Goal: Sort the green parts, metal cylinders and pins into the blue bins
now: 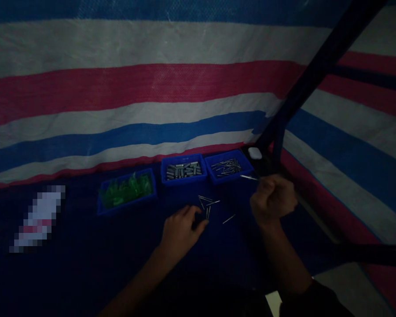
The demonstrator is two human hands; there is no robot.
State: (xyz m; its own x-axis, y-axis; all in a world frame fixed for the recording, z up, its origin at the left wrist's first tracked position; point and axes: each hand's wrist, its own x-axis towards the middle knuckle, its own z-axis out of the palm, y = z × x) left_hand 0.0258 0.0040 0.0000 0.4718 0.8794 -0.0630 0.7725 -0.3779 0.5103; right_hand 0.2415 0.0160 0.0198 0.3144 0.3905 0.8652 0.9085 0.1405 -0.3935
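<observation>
My right hand (273, 198) is raised at the right, closed in a fist round a thin metal rod (249, 177) whose bright end points left. Lower on the blue work surface, my left hand (181, 226) has thumb and fingers curved and apart. Just beyond its fingertips lie several loose thin metal rods (207, 202), and one more rod (229, 219) rests farther right. Behind the right hand, a blue bin (214, 179) holds many similar rods. The dim light hides the exact kind of rod.
Beside it, another blue bin (184, 180) contains short metal cylinders. A third blue bin (127, 208) at left holds green, clear plastic pieces. A white rounded case (254, 153) sits in the far right corner. Striped sheeting (145, 83) and dark frame bars (303, 83) border the table.
</observation>
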